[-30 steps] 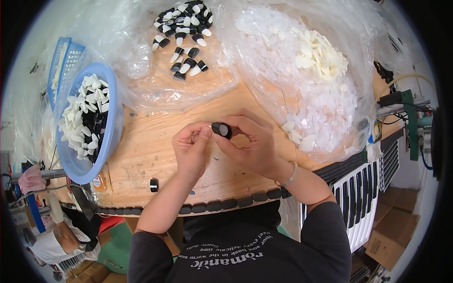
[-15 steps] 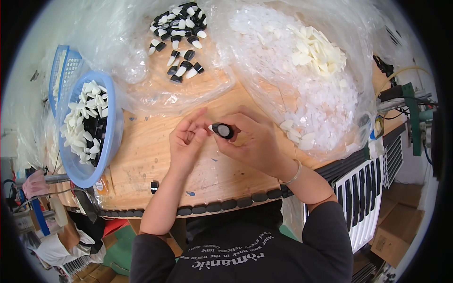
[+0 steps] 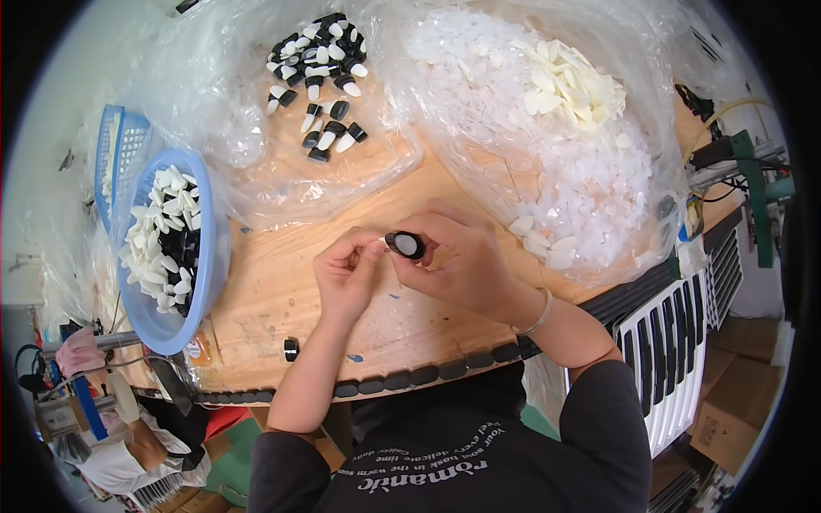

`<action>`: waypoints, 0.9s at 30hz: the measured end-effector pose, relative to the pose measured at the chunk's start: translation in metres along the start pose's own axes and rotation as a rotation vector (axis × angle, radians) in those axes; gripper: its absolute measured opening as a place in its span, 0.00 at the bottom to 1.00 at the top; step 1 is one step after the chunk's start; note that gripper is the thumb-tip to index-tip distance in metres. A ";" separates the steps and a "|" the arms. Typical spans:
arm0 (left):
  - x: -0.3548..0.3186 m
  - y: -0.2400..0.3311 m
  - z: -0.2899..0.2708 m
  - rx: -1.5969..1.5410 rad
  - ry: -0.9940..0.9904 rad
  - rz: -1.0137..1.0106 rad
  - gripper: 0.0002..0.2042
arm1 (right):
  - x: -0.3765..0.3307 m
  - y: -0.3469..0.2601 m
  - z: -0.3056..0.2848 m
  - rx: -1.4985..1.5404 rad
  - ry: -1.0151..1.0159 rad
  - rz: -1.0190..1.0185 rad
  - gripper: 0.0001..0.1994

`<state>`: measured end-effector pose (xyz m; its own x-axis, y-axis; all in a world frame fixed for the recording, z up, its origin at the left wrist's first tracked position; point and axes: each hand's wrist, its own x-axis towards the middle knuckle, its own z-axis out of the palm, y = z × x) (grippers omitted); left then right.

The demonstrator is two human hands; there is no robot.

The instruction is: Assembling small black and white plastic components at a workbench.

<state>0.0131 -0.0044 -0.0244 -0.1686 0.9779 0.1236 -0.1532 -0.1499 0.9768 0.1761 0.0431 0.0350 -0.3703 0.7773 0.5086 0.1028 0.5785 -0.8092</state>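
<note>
Over the middle of the wooden table, my right hand (image 3: 462, 256) grips a short black cap-like piece (image 3: 407, 246) with a pale grey disc on its end. A small white tip sticks out of its left side. My left hand (image 3: 346, 272) is closed, with thumb and forefinger pinched at that white tip; the fingers hide most of it. Ahead of my hands, a pile of black pieces with white oval tips (image 3: 321, 53) lies on clear plastic sheeting. One loose black cap (image 3: 292, 349) rests beside my left forearm.
On the left, a blue basket (image 3: 220, 265) holds white tips and black pieces; a second blue basket (image 3: 130, 141) leans behind it. Crumpled clear plastic on the right bears translucent flakes (image 3: 590, 192) and cream oval pieces (image 3: 573, 85). Black-slotted white racks (image 3: 667, 359) stand at lower right.
My left fingers have closed to a pinch at the white tip; before, they were looser and spread. The right hand still holds the black piece in nearly the same place. The view has shifted slightly.
</note>
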 end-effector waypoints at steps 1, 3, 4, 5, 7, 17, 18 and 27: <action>0.000 0.001 0.002 0.000 0.005 0.011 0.03 | 0.000 0.001 0.000 -0.004 0.004 -0.002 0.08; 0.000 -0.001 0.001 0.006 0.004 0.008 0.03 | 0.000 0.001 -0.001 -0.006 0.008 -0.005 0.08; 0.000 -0.002 0.001 0.010 0.005 0.005 0.03 | 0.000 0.000 -0.001 0.003 0.001 0.004 0.08; 0.000 -0.003 0.000 0.011 0.005 0.006 0.03 | 0.000 0.000 -0.001 0.011 -0.005 0.013 0.08; -0.001 -0.004 0.000 0.005 -0.024 0.001 0.03 | 0.000 0.000 -0.001 0.011 -0.003 0.018 0.09; 0.007 0.028 0.012 0.691 0.027 0.692 0.19 | 0.000 0.005 0.001 0.114 -0.145 0.260 0.11; 0.007 0.025 0.009 0.753 0.002 0.742 0.20 | 0.000 0.005 0.001 0.116 -0.150 0.259 0.11; 0.008 0.024 0.009 0.777 0.036 0.780 0.21 | -0.011 0.022 0.015 0.467 -0.150 0.376 0.11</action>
<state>0.0171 0.0010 0.0014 0.0169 0.6474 0.7620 0.6597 -0.5799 0.4780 0.1685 0.0440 0.0069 -0.5167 0.8440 0.1437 -0.1512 0.0753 -0.9856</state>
